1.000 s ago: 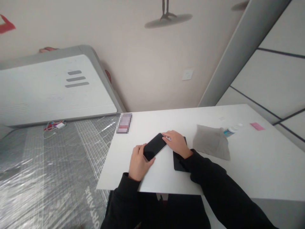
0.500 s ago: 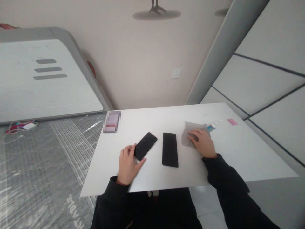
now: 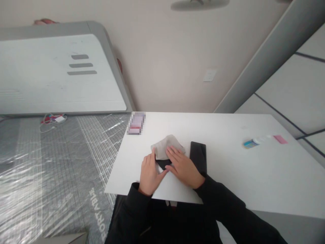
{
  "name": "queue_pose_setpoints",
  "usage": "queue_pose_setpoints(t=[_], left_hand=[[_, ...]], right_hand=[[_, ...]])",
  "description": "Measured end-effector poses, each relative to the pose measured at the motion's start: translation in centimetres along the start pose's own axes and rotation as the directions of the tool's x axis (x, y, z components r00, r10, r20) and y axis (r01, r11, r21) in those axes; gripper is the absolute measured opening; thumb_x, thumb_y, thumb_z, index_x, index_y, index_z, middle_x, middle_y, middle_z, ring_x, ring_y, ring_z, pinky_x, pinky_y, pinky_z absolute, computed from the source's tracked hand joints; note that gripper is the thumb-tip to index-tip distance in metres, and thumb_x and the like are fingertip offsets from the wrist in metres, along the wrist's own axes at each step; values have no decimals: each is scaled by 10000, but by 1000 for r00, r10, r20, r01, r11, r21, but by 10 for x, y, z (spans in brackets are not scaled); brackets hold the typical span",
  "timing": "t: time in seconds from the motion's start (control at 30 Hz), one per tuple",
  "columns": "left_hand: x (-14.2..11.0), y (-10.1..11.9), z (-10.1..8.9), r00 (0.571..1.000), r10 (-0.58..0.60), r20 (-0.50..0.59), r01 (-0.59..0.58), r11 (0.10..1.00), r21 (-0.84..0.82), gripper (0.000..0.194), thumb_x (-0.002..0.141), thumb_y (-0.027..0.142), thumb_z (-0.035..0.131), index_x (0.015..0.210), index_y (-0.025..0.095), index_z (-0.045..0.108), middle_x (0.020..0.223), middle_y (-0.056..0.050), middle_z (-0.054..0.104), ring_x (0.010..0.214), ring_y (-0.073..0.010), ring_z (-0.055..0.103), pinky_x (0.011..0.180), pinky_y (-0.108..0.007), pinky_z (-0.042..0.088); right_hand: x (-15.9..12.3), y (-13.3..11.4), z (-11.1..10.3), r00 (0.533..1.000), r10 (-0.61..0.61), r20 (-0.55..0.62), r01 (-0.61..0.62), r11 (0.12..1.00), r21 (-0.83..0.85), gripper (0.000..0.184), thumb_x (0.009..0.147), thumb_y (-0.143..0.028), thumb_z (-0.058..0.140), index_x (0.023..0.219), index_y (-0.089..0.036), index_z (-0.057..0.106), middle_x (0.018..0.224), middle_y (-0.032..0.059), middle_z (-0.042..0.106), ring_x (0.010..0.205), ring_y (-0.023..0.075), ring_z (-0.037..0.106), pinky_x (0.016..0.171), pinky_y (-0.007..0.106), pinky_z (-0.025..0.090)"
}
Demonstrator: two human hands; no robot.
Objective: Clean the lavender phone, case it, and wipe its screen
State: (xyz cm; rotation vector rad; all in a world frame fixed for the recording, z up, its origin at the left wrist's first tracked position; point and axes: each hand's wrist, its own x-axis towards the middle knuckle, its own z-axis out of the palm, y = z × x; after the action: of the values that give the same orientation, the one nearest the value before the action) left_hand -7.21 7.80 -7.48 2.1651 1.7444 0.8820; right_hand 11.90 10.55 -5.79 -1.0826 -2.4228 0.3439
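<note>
Clock ref: 12 = far edge of counter (image 3: 254,176), 6 = operator. Unit under work: phone (image 3: 162,165), screen up, lying on counter near the front edge, center-left, mostly covered. Only a dark glass strip shows between the hands. Grey cloth (image 3: 165,147) is bunched over its far part.

L hand (image 3: 150,176) is at the phone's 7 o'clock side. L fingers are together, curled against the phone's edge, apparently clamped on it; contact pt is partly hidden. R hand (image 3: 184,167) is at 4 o'clock from the phone, palm down. R fingers are apart, laid flat on the cloth and phone, not clamped.

Second black phone (image 3: 198,157) lies on the counter at 1 o'clock from R hand, just beside it; near end is hidden by R hand. Pixelated box (image 3: 135,123) sits at the far-left corner, 11 o'clock from L hand. Blue-and-white bottle (image 3: 251,142) lies on its side at 3 o'clock from the second phone, well apart. Pink slip (image 3: 280,139) is just beyond the bottle, same line.
</note>
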Motion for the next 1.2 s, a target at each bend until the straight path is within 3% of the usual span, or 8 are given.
queue_pose_setpoints(t=[0.1,0.27,0.4,0.53,0.7,0.83,1.07,1.2], left_hand=[[-2,1,1,1000,-10,-13,10,1000,13,1084,829,335,799,1636,173,93,1287,-176,616,1131,-354,603,975,-525,515],[-1,3,-1,1000,-31,-6,30,999,-40,1134,809,375,828,1638,180,80,1220,-145,643,1095,-337,617,962,-503,523],[0,3,-2,1000,-20,6,20,1000,13,1057,866,350,762,1642,170,67,1264,-181,628,1087,-346,618,936,-509,525],[1,4,-3,999,-38,29,38,999,-13,1180,785,376,855,1638,185,61,1233,-150,645,1107,-346,616,944,-504,522],[1,3,-7,997,-67,48,70,995,-75,1237,723,446,894,1637,174,107,1281,-166,637,1140,-349,610,977,-513,508],[15,-6,-14,983,-162,89,176,964,-197,934,881,538,705,1592,112,274,1262,-177,657,1091,-314,641,1001,-510,504],[70,-17,-10,983,-157,95,177,949,-263,663,894,333,657,1489,117,459,890,-60,704,820,-238,662,852,-429,550],[82,-12,-20,995,-83,62,100,915,-390,620,922,285,606,1508,173,439,902,-22,686,806,-174,675,810,-338,572]], right_hand=[[-2,-2,1,991,-85,104,85,996,6,587,1026,-476,545,1533,-180,507,1546,111,553,1463,268,482,1212,474,419],[-5,11,-17,993,-30,112,35,999,-39,563,1062,-446,468,1531,-137,502,1537,182,540,1465,323,477,1203,597,391],[-5,9,-19,970,-167,174,164,986,35,598,985,-563,593,1481,-229,569,1489,72,614,1417,250,541,1209,475,425],[3,25,-24,996,-40,79,41,999,-7,484,1016,-342,563,1481,-211,566,1504,122,592,1417,308,538,1159,574,454],[5,33,-41,995,74,-63,-75,997,-9,321,1012,-311,567,1288,-213,699,1307,107,730,1227,287,673,1096,478,509],[9,46,-51,951,260,-165,-262,965,10,269,1040,-325,513,1148,-190,719,1069,113,760,913,262,720,863,427,580],[57,85,-28,960,275,59,-280,951,133,350,996,-379,668,1288,-189,634,1301,102,652,1135,260,655,971,485,564],[88,98,-15,946,236,223,-294,915,278,379,1004,-387,662,1321,-187,611,1327,103,632,1110,250,666,927,468,588]])
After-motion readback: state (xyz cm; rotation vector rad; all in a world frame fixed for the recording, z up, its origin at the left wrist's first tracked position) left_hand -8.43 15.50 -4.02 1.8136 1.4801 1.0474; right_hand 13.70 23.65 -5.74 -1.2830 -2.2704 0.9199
